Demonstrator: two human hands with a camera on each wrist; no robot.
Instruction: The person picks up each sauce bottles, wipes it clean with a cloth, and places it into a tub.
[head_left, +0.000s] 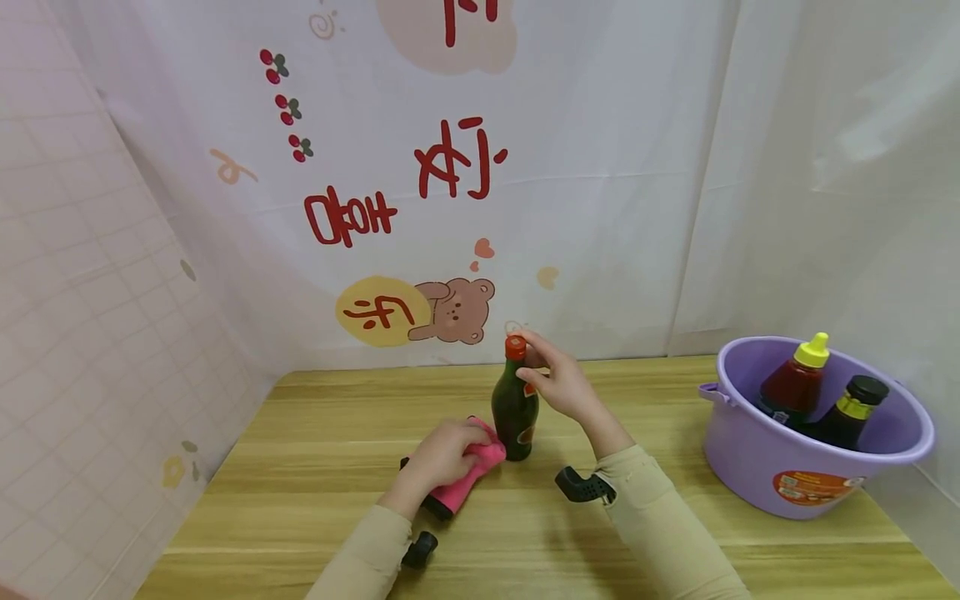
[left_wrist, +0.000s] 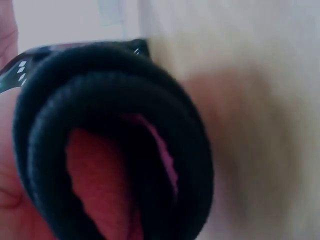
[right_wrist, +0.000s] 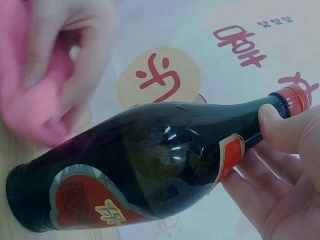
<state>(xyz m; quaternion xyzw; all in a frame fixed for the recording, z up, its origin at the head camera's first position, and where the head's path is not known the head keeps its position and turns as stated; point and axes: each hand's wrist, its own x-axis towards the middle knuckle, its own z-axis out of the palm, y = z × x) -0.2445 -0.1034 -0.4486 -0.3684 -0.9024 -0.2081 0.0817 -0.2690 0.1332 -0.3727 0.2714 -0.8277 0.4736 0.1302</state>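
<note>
Bottle (head_left: 515, 410), dark glass, red cap, upright on tabletop (head_left: 315, 433): right hand (head_left: 558, 383) pinches its neck, steadying it; left hand (head_left: 442, 454) beside its base clutches pink cloth (head_left: 468, 479), seemingly for wiping.

Pretty tight in the middle of the desk (head_left: 315, 433): the dark bottle (head_left: 515, 408) stands upright there with the right hand (head_left: 558, 383) on its neck and the left hand (head_left: 442, 454) on a pink cloth (head_left: 468, 475) just beside its base, so there's hardly any gap between them. The purple tub (head_left: 817, 467) with two bottles inside blocks the right edge. The curtain (head_left: 600, 208) closes off the far edge and the tiled wall (head_left: 97, 333) the left edge. Bare wood runs along the left side and between bottle and tub.
</note>
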